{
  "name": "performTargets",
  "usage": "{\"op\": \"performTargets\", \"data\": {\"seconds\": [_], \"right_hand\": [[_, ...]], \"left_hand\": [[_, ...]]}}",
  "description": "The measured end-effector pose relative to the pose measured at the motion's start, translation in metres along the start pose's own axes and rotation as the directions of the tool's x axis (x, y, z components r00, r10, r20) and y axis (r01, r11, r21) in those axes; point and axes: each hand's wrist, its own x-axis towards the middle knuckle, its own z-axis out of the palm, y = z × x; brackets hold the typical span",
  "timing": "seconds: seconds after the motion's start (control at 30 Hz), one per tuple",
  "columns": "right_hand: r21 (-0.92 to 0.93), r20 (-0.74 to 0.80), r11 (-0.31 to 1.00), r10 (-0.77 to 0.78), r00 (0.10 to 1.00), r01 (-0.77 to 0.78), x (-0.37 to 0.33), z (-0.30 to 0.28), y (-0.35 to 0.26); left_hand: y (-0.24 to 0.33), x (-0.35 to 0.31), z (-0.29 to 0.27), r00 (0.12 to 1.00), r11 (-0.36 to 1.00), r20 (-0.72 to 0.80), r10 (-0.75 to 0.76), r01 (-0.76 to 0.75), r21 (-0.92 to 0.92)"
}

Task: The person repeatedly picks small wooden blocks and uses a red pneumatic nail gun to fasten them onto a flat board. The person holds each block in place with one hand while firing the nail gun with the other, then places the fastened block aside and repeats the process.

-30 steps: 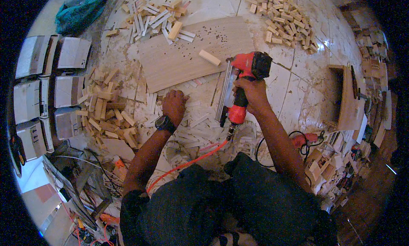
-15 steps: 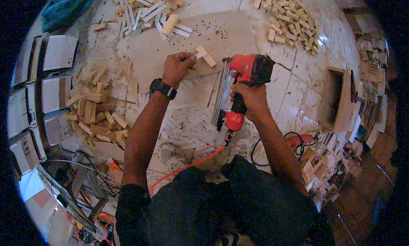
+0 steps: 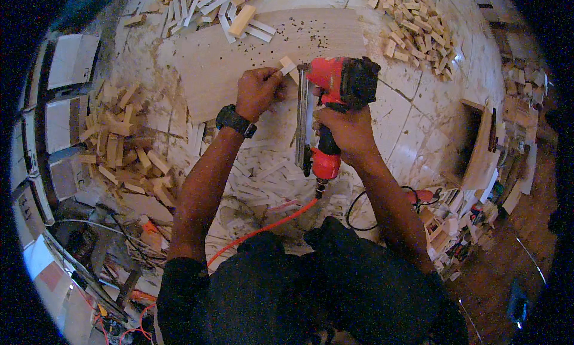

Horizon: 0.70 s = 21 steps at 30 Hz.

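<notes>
My left hand (image 3: 258, 94) pinches a short white wooden strip (image 3: 288, 66) that lies across a small pale wood block (image 3: 294, 76) on the flat wooden board (image 3: 209, 73). A dark watch is on that wrist. My right hand (image 3: 348, 133) is wrapped round the black grip of a red and black air nailer (image 3: 326, 73), whose long grey magazine points back toward me. The nailer's nose is at the right side of the strip and covers part of the block; whether it touches cannot be made out. An orange air hose (image 3: 263, 227) runs from its handle end.
White strips with a few wood blocks (image 3: 244, 20) lie at the far end of the board. Block piles stand at left (image 3: 122, 136) and far right (image 3: 418, 31). Loose white strips (image 3: 269, 171) cover the floor before me. An open wooden box (image 3: 472, 144) stands at right.
The nailer has moved forward and left, bringing its nose to the strip and block. My left hand has shifted slightly right, still pinching the strip.
</notes>
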Motion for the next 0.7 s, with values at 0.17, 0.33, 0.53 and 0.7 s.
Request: {"op": "performTargets", "data": {"seconds": [0.17,0.33,0.53,0.7], "right_hand": [[-0.244,0.069,0.958,-0.135,0.988,0.148,0.014,0.006,-0.007],[-0.387,0.110,0.910,-0.116,0.987,0.150,0.021,0.008,-0.013],[-0.368,0.112,0.928,-0.011,0.994,0.052,0.021,0.010,-0.010],[-0.390,0.052,0.920,-0.019,0.998,0.038,0.021,0.011,-0.009]], "left_hand": [[0.003,0.002,-0.003,0.999,0.999,0.030,-0.011,0.010,0.031],[-0.002,0.002,-0.002,0.997,0.990,-0.023,0.080,-0.077,0.120],[-0.008,0.004,-0.001,0.984,0.977,-0.045,0.173,-0.166,0.130],[-0.004,0.000,0.000,1.000,0.998,0.003,0.007,-0.007,-0.055]]}}
